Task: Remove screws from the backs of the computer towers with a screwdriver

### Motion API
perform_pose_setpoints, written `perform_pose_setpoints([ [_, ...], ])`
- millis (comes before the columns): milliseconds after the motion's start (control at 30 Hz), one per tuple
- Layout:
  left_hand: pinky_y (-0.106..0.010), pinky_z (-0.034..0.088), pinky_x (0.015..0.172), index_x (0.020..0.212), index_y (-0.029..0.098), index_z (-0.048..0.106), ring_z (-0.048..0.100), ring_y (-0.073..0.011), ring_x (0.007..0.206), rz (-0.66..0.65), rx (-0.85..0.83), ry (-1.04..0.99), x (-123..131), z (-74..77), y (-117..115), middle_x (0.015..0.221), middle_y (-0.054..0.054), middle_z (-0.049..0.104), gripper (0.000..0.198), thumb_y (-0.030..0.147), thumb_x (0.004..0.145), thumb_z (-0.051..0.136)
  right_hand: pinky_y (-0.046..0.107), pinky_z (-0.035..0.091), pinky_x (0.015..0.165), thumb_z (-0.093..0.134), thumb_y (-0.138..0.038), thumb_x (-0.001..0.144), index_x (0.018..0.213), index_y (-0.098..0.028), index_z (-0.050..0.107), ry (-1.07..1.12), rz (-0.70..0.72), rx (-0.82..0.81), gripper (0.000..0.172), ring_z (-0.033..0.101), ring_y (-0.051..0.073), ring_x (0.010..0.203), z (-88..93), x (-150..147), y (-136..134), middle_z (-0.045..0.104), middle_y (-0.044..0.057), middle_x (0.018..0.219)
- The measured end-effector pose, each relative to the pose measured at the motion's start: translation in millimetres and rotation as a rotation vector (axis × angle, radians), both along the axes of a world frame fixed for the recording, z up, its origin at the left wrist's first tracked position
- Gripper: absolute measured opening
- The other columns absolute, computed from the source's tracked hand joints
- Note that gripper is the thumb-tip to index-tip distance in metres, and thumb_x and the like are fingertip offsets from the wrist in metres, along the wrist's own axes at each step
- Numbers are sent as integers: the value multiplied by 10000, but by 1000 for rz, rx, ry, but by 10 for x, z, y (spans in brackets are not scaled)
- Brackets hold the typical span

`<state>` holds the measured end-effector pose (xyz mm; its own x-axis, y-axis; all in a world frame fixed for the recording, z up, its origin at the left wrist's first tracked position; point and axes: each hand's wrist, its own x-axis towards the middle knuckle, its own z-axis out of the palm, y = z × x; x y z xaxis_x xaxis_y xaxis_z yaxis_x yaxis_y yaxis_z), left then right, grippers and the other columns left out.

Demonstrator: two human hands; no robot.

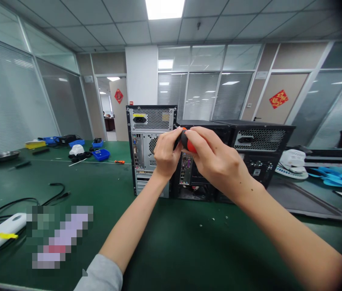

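Observation:
Both of my hands meet at the top rear of the middle computer case [185,169], which is black with its back toward me. My right hand [222,163] is closed round the red and black handle of a screwdriver [191,144]. The fingers of my left hand [167,151] pinch together at the front part of the same screwdriver. Its tip is hidden behind the fingers. To the left stands a taller computer case [152,119] with a silver back, partly covered by my left hand. Another black computer case [261,139] stands on the right.
Several small screws [213,219] lie on the green table [164,250] before the cases. A white power strip [1,234] with black cables is at left. Blue trays [101,154] and an orange screwdriver [119,162] lie farther back. A dark panel [313,198] lies at right.

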<state>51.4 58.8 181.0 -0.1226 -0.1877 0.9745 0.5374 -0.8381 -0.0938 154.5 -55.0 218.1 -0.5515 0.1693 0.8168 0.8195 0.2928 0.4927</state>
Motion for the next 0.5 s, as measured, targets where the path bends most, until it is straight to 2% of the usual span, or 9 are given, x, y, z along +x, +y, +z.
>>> perform_pose_setpoints([
  [267,-284,477,823,1082,170,489,575,-134,945,-39,23,-46,2,-60,-9,983,-63,626,233,281,890,416,203,519,679,481,-149,829,1128,-69,474,-56,-77,237,309,606,143,874,-17,-88,32,620,122,1006],
  [500,-292,460,769,1045,157,512,555,-136,853,-112,-29,-133,71,-86,-114,934,-80,607,300,355,910,331,189,489,563,502,-195,828,1063,-46,498,-17,-115,328,278,607,128,770,-39,-142,38,643,114,887],
])
